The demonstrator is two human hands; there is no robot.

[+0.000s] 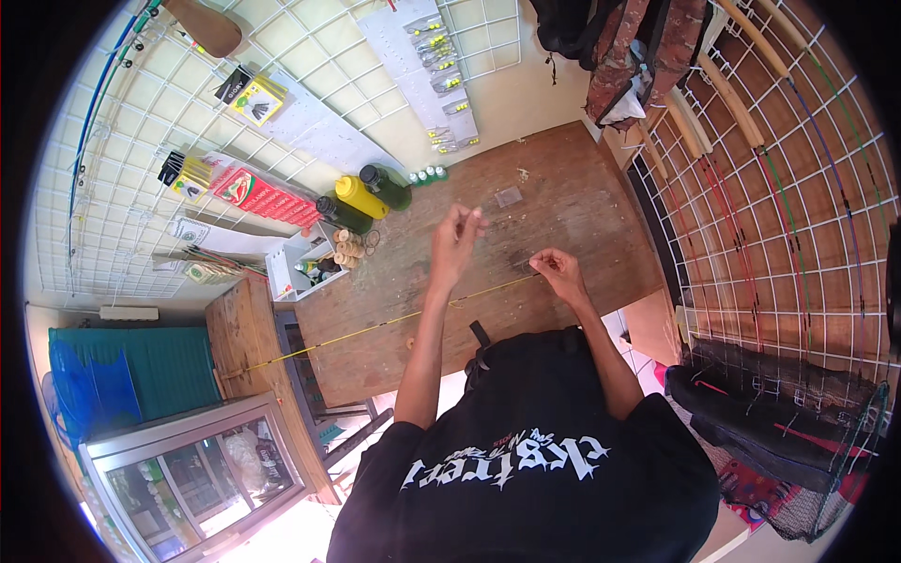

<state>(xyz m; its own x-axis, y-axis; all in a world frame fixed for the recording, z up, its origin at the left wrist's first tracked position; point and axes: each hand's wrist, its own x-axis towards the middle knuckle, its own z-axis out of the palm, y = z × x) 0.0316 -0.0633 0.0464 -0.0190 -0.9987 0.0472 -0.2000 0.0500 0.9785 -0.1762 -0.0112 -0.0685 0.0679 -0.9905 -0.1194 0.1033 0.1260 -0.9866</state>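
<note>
Right hand (558,270): thumb and fingertips closed in a light pinch on the thin end of a slim yellow fishing rod (356,333); palm clear of the tabletop.

Left hand (457,239): raised ahead and to the left, fingers curled, thumb near the forefinger, tips blurred; cannot tell whether anything fine is pinched there.

Yellow rod: slants from beyond the tabletop's left edge, passing by the left forearm, up to the right fingertips; dark bands along it.

Handling, my judgement: the tip looks whippy; pinch close to its end, keep the pull in line with the rod, avoid sideways bending. Any fine filament would want gentle tension, the left hand moving slowly and clear of the shaft.

Clear packet (508,196): small, flat on the wood, just beyond the hands, within easy reach.

Wooden tabletop (601,225): worn, scuffed, under both hands.

Far left corner: yellow squeeze bottle (360,197) between two dark green bottles; cork-coloured rolls (347,249) nearer, beside a white box of small items.

Wall grid (319,42): white wire, hung with packaged tackle.

Right side: more rods upright against another grid, black mesh bags below.
</note>
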